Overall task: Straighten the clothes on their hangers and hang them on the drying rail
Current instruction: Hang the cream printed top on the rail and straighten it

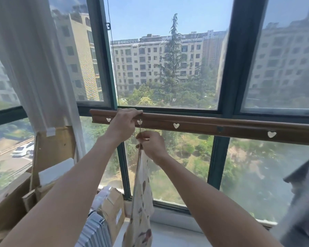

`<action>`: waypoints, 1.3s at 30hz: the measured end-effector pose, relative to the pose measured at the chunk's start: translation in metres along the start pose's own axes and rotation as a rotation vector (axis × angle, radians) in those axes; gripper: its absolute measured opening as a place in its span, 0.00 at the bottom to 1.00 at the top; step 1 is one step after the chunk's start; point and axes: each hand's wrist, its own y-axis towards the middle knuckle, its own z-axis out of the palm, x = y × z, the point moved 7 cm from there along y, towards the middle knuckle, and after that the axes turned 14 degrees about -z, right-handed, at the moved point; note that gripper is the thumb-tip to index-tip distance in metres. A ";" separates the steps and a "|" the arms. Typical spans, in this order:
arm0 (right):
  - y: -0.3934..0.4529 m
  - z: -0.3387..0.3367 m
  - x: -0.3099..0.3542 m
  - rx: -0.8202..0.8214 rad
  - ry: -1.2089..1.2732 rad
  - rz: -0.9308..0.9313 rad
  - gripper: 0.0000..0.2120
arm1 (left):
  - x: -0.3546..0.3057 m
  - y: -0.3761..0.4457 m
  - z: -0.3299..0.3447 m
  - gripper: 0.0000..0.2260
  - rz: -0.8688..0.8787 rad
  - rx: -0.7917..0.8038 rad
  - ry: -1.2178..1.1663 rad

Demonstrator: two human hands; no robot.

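At the window, a brown wooden rail [203,126] with small white heart-shaped pegs [176,125] runs across the frame. To the far left hangs a white curtain [30,68], with cardboard boxes [112,207] and a white ribbed radiator [95,232] below it on the sill side. The left hand [124,122] reaches up to the rail's left part, fingers curled over its top edge and gripping it, between the first and second heart pegs. Just right of and below it, the right hand [151,144] pinches the thin neck of a hanger [140,132] whose top rises to the rail beside the left hand's fingers; whether the hook is seated on the rail cannot be told. From that hanger a cream printed garment [142,202] with dark reddish motifs hangs straight down between the two forearms, seen almost edge-on, its lower end near the radiator. At the far right edge a grey garment [303,202] shows, blurred.
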 end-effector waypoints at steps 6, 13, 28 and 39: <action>-0.021 -0.055 0.014 -0.063 0.145 0.001 0.05 | -0.015 0.006 0.014 0.17 -0.164 -0.096 0.181; -0.059 -0.145 0.003 -0.126 0.124 0.031 0.06 | -0.098 -0.013 0.061 0.19 -0.065 -0.067 0.175; -0.149 -0.308 -0.022 -0.365 -0.048 0.139 0.07 | -0.243 -0.049 0.109 0.19 0.150 0.038 0.139; -0.171 -0.359 -0.046 -0.448 -0.221 0.233 0.07 | -0.243 -0.055 0.108 0.23 0.110 -0.014 0.192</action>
